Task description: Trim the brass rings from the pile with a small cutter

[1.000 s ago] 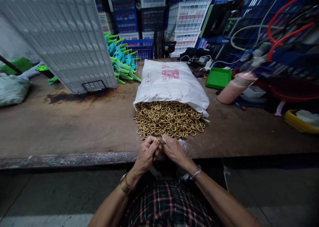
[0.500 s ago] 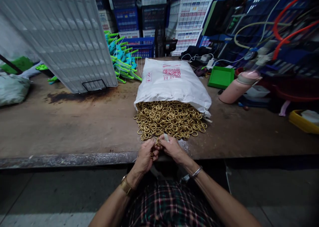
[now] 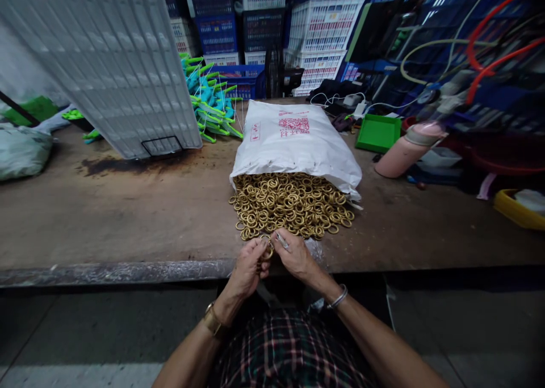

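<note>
Near the table's front edge, my left hand (image 3: 248,265) pinches a gold-coloured ring (image 3: 269,253) between thumb and fingers. More rings seem tucked in its curled fingers, mostly hidden. My right hand (image 3: 297,257) is closed around a small, narrow, pale tool (image 3: 282,241), perhaps a blade; its kind is not clear. The tool's end is close to the held ring, and I cannot tell whether they touch. Just beyond both hands lies a heap of gold-coloured rings (image 3: 289,203), spilling from the mouth of a white woven sack (image 3: 293,144) with red print.
A tall ribbed translucent panel (image 3: 128,76) stands at the left, beside green and blue plastic pieces (image 3: 213,107). To the right are a green tray (image 3: 378,133), a pink bottle (image 3: 406,152) and a yellow container (image 3: 517,209). Stacked crates (image 3: 326,25) line the back.
My hands have drawn slightly apart, so the ring in my left fingers shows more. The tool in my right hand has tilted. Sack and heap look unchanged.
</note>
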Demonstrator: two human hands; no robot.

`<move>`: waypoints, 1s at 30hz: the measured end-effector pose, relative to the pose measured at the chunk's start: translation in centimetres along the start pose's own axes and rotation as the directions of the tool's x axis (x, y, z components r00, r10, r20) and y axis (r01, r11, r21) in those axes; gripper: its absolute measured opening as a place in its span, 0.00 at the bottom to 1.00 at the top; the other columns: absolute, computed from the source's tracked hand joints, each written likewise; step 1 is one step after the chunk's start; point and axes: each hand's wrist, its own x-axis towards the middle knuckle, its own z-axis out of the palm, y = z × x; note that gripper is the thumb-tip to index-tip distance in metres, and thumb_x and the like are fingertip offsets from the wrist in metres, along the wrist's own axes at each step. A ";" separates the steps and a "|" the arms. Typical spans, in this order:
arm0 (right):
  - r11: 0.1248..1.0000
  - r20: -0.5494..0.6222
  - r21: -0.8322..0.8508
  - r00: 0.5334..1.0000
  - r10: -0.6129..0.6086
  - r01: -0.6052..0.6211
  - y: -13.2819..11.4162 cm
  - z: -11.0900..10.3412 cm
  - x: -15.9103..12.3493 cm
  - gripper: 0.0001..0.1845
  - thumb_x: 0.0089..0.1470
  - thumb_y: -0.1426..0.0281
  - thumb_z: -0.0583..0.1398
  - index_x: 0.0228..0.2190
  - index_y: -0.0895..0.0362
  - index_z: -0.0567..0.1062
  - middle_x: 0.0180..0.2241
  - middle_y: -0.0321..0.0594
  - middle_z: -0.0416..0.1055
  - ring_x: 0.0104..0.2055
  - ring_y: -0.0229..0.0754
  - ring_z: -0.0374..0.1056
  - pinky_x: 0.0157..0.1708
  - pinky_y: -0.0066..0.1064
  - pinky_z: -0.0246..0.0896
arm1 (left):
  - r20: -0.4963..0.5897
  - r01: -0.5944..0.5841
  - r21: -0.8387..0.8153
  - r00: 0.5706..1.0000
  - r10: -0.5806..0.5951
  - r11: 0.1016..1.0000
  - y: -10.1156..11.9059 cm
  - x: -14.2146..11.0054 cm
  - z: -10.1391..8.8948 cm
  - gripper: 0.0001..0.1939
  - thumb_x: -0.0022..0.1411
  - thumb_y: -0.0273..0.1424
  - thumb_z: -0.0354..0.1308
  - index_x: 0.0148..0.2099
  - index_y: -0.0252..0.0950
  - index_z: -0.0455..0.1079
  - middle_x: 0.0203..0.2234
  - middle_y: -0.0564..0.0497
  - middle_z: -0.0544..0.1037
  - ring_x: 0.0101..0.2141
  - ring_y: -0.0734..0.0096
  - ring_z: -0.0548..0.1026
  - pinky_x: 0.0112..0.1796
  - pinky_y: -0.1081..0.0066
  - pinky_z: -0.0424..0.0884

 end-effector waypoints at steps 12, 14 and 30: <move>0.980 0.057 0.190 0.997 0.045 -0.055 0.1 0.2 -0.1 0.11 0.53 0.64 0.52 0.33 0.57 0.70 0.28 0.36 0.69 0.31 0.36 0.64 0.32 0.26 0.57 | 0.004 0.280 -0.410 0.952 -0.305 0.868 0.2 0.9 0.1 0.08 0.51 0.24 0.58 0.30 0.32 0.60 0.16 0.60 0.58 0.13 0.88 0.54 0.13 0.85 0.47; 0.979 0.044 0.193 0.997 0.061 -0.068 0.3 0.3 -0.1 0.13 0.53 0.62 0.51 0.30 0.57 0.70 0.27 0.36 0.69 0.30 0.36 0.64 0.32 0.26 0.57 | -0.001 0.302 -0.439 0.942 -0.337 0.846 0.2 0.7 0.3 0.04 0.53 0.22 0.54 0.30 0.31 0.60 0.16 0.59 0.60 0.13 0.88 0.55 0.13 0.86 0.48; 0.967 0.057 0.226 0.992 0.111 -0.121 -0.1 -0.1 0.1 0.15 0.52 0.61 0.51 0.22 0.58 0.67 0.20 0.32 0.62 0.24 0.33 0.57 0.25 0.25 0.51 | 0.020 0.384 -0.468 0.905 -0.425 0.796 -0.1 0.3 1.0 0.09 0.58 0.20 0.45 0.27 0.30 0.60 0.16 0.55 0.62 0.11 0.87 0.54 0.12 0.85 0.47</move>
